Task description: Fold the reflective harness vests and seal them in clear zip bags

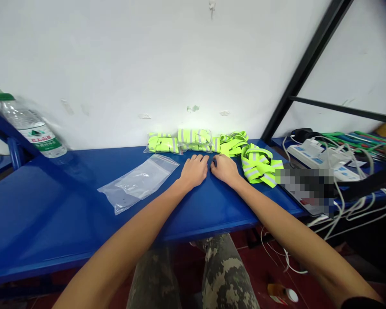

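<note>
Left hand [194,171], right hand [224,168], both loosely curled, near yellow-green straps [254,163]; bottle [40,136] labelled 农夫山泉

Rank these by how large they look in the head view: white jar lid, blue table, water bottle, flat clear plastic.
1. Blue table
2. Water bottle and flat clear plastic: too alike to rank
3. White jar lid

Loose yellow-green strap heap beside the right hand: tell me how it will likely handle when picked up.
The strap heap is probably floppy: its flat bands bend and fold over one another. It seems light for its size, as the bands look thin. It looks unlikely to roll, though ends could trail, since the loops lie loose.
</note>
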### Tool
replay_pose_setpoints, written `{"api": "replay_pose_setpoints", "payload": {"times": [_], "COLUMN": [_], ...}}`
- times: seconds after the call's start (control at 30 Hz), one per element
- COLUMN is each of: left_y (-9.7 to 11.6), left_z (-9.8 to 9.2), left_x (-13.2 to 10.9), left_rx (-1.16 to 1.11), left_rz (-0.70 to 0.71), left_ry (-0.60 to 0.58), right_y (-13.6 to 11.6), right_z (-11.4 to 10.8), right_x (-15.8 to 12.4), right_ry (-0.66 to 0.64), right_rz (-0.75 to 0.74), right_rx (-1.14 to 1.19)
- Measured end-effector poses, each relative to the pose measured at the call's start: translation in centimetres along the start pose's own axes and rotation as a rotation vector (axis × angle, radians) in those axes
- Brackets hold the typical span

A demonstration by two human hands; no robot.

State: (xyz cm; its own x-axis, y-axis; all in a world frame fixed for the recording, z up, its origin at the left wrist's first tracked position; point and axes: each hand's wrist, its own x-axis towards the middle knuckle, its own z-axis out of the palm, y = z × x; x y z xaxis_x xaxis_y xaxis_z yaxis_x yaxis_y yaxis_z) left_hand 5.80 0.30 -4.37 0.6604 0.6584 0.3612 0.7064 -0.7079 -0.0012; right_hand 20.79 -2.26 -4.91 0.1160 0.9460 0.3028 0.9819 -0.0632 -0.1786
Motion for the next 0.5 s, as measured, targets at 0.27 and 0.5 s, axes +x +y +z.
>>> {"api": "replay_pose_setpoints", "payload": {"times": [0.27,0.5], "left_y": [0.0,0.0], "left_z": [0.1,0.1], "left_x": [0.1,0.0], "left_rx": [-0.031,-0.029], "left_rz": [-0.047,-0.051], "left_ry": [-0.042,-0.052], "right_y": [1.3,3.0], "right_z": [-0.4,0.7], "right_x": [-2.2,0.2], "right_ry": [0.107,0.315], "right_rz": [-0.332,0.002], "right_rx": [0.249,0.187]}}
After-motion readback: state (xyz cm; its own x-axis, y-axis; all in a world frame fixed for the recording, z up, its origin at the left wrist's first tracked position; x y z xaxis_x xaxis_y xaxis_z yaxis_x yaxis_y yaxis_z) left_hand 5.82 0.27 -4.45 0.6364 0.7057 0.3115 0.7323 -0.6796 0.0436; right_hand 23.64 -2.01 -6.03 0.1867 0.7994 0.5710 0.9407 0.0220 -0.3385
